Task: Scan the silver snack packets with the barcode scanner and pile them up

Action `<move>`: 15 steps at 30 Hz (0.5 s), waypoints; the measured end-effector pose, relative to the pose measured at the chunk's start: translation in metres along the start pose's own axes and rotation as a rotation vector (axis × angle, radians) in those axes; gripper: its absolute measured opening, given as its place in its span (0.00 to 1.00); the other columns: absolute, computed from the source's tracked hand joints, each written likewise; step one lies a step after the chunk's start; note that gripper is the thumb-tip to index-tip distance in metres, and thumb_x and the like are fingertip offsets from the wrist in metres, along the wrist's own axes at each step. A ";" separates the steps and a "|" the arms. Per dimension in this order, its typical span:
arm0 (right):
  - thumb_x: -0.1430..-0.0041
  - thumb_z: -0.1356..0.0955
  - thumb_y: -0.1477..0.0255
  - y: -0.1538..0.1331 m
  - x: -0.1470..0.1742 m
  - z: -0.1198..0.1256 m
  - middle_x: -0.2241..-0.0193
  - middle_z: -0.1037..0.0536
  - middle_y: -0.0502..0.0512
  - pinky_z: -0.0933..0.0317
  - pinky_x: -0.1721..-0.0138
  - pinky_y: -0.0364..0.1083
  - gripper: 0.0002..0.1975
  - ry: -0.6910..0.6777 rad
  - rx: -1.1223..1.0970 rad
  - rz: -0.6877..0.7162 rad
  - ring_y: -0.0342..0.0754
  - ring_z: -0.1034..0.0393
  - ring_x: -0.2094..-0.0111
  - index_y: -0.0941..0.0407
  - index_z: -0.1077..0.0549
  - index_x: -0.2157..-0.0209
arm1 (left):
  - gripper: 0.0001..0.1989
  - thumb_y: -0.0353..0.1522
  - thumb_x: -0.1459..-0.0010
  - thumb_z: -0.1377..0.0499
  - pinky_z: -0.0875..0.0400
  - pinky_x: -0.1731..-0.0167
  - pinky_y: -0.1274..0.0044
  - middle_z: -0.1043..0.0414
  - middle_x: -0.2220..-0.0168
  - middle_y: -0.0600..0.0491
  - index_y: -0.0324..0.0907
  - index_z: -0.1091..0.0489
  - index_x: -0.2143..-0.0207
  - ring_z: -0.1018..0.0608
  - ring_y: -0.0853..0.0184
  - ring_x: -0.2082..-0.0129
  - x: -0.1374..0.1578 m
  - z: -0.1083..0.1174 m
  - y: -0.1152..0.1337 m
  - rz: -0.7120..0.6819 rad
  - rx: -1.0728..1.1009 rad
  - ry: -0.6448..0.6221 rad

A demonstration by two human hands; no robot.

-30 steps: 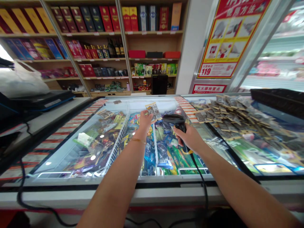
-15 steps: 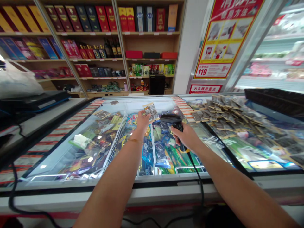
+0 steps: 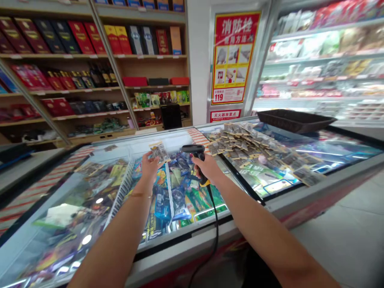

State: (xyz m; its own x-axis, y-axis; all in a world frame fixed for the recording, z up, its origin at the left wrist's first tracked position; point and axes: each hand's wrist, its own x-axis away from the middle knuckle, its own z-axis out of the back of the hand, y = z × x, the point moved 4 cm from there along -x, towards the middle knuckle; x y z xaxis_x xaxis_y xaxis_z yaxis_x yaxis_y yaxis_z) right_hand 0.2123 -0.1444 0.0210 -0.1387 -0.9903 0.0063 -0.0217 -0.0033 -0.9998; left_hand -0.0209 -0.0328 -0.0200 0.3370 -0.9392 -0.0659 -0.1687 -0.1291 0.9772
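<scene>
Pinched in my left hand (image 3: 150,165) is a small snack packet (image 3: 159,152), brown with a pale top edge, held above the glass-topped chest freezer (image 3: 177,241). My right hand (image 3: 207,166) is wrapped around the handle of a black barcode scanner (image 3: 196,154), whose cord (image 3: 215,216) hangs down over the freezer's front edge. The scanner head sits to the right of the packet, apart from it. A heap of similar packets (image 3: 246,140) lies on the glass to the right. Frozen goods in colourful bags (image 3: 180,198) show beneath the lid.
Behind the heap stands a dark shallow tray (image 3: 295,118). Farther back are wooden shelves (image 3: 153,56) with boxes and bottles, a red and yellow poster (image 3: 235,58) and a lit display cooler (image 3: 318,80). A few packets (image 3: 90,169) lie on the glass at left.
My view has turned to the right, so the tray and cooler show more fully. Both hands keep their holds, with the packet and the scanner still close to each other.
</scene>
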 end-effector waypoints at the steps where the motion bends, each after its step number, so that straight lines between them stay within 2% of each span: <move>1: 0.37 0.32 0.72 -0.002 -0.001 0.008 0.84 0.31 0.42 0.44 0.87 0.40 0.08 0.013 -0.023 -0.001 0.41 0.36 0.88 0.54 0.36 0.69 | 0.21 0.25 0.49 0.34 0.19 0.59 0.67 0.31 0.70 0.59 0.45 0.34 0.54 0.21 0.69 0.68 0.003 -0.005 0.002 0.015 0.004 0.011; 4: 0.38 0.31 0.71 -0.010 0.000 0.040 0.84 0.31 0.42 0.44 0.87 0.40 0.09 0.065 -0.043 0.023 0.41 0.36 0.88 0.54 0.35 0.70 | 0.21 0.23 0.48 0.34 0.18 0.63 0.70 0.31 0.70 0.59 0.45 0.34 0.53 0.21 0.71 0.70 0.011 -0.030 0.008 0.048 -0.007 -0.010; 7: 0.39 0.31 0.72 -0.015 0.001 0.081 0.84 0.31 0.43 0.45 0.88 0.40 0.10 0.153 -0.036 0.025 0.41 0.37 0.89 0.54 0.35 0.71 | 0.19 0.22 0.45 0.35 0.18 0.65 0.72 0.31 0.70 0.59 0.45 0.34 0.54 0.22 0.72 0.72 0.020 -0.071 0.016 0.064 -0.027 -0.073; 10: 0.37 0.32 0.73 -0.021 0.001 0.124 0.85 0.31 0.43 0.44 0.88 0.41 0.10 0.241 -0.074 0.026 0.41 0.38 0.89 0.54 0.36 0.71 | 0.15 0.22 0.45 0.34 0.18 0.62 0.71 0.30 0.69 0.57 0.43 0.32 0.58 0.21 0.72 0.70 0.029 -0.128 0.023 0.069 0.003 -0.189; 15: 0.37 0.32 0.74 -0.040 -0.004 0.187 0.85 0.31 0.43 0.43 0.87 0.41 0.09 0.359 -0.106 0.047 0.41 0.38 0.89 0.54 0.36 0.70 | 0.14 0.22 0.47 0.32 0.19 0.55 0.68 0.30 0.67 0.56 0.40 0.29 0.59 0.21 0.72 0.67 0.048 -0.241 0.035 0.013 0.062 -0.354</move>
State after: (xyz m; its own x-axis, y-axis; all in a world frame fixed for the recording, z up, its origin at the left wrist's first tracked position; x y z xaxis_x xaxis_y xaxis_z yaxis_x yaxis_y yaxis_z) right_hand 0.3992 -0.1666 0.0568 -0.4799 -0.8772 -0.0140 -0.1066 0.0742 -0.9915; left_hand 0.2127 -0.0052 0.0602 -0.0054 -0.9914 -0.1305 -0.2305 -0.1258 0.9649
